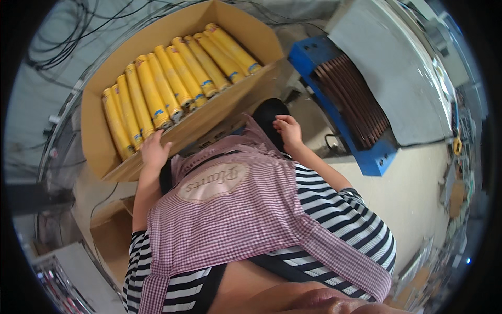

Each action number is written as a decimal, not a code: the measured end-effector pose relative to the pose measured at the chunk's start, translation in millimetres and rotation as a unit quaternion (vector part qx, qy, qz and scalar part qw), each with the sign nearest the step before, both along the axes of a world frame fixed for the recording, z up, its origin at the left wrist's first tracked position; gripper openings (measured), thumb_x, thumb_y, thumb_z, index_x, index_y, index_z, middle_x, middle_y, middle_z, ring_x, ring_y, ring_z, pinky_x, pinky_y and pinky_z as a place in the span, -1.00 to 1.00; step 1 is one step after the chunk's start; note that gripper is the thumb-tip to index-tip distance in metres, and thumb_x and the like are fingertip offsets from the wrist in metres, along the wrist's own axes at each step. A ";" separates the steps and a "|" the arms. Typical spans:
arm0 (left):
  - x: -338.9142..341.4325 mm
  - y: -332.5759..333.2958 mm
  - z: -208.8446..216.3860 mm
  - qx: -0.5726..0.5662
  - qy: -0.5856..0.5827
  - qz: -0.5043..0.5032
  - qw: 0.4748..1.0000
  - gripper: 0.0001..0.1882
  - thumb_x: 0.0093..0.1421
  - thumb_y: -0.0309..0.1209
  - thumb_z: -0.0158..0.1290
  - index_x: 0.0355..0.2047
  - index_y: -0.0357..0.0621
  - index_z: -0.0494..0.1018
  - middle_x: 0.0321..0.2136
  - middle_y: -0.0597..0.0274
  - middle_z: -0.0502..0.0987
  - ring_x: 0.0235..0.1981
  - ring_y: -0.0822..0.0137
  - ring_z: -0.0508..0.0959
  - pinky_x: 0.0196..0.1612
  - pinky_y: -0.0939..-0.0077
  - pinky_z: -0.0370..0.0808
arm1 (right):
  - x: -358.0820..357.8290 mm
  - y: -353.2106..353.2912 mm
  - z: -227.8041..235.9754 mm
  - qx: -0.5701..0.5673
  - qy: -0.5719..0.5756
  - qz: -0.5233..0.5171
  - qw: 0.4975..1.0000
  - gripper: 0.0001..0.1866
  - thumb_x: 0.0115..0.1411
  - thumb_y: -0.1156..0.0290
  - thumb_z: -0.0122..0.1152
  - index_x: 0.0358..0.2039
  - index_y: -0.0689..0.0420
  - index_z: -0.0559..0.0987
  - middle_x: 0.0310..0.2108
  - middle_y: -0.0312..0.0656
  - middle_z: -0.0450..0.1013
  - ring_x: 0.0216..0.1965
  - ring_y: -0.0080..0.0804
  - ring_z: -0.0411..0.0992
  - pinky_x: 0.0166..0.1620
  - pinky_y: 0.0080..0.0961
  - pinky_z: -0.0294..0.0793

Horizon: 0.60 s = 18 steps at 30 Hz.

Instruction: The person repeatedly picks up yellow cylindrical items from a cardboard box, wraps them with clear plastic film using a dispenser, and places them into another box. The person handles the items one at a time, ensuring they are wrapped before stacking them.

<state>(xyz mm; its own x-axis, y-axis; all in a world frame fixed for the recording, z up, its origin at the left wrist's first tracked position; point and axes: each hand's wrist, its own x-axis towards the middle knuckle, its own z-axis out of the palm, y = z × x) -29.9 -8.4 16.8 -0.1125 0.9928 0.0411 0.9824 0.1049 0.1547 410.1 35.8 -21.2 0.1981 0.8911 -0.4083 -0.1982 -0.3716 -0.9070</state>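
Observation:
A large open cardboard box [209, 118] stands before me with several long yellow tubes [166, 81] lying side by side in it. The tubes have blue marks at their near ends. My left hand [155, 150] is at the box's near edge by the tube ends, its thumb apart from the fingers, and nothing shows in its grip. Over my dark-clad knee [267, 123], right of the box, my right hand [288, 132] is raised with its fingers curled in and no object visible in them.
On the right stands a blue frame [342, 112] with a row of brown ribs [353, 99], next to a pale panel [389, 63]. Another cardboard box [111, 235] is at the lower left. Black cables [63, 42] lie at the far left.

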 end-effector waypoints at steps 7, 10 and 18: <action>-0.3 -6.1 2.6 0.014 -0.020 -0.004 1.000 -0.46 0.05 -0.20 0.23 0.06 0.00 0.43 -0.09 0.11 0.52 0.02 0.07 0.45 0.10 0.14 0.27 | 1.4 1.4 -1.2 0.007 -0.013 0.011 1.000 -0.82 0.17 0.53 0.18 -0.18 0.16 0.55 -0.38 -0.30 0.51 -0.40 -0.60 0.43 -0.34 -0.69 0.37; -1.4 -7.5 2.5 0.012 -0.027 -0.007 1.000 -0.45 0.06 -0.21 0.22 0.07 -0.01 0.42 -0.06 0.10 0.51 0.04 0.06 0.44 0.13 0.14 0.25 | -1.2 3.4 1.3 -0.011 -0.004 0.017 1.000 -0.82 0.20 0.49 0.15 -0.17 0.13 0.54 -0.36 -0.32 0.52 -0.41 -0.61 0.42 -0.31 -0.68 0.37; 0.0 -8.2 6.8 -0.005 -0.019 0.005 1.000 -0.44 0.04 -0.21 0.24 0.07 -0.03 0.42 -0.03 0.04 0.50 0.06 0.04 0.44 0.11 0.11 0.26 | -6.4 -1.0 4.7 0.008 0.020 0.006 1.000 -0.83 0.22 0.47 0.14 -0.15 0.09 0.53 -0.35 -0.33 0.55 -0.38 -0.62 0.47 -0.30 -0.68 0.38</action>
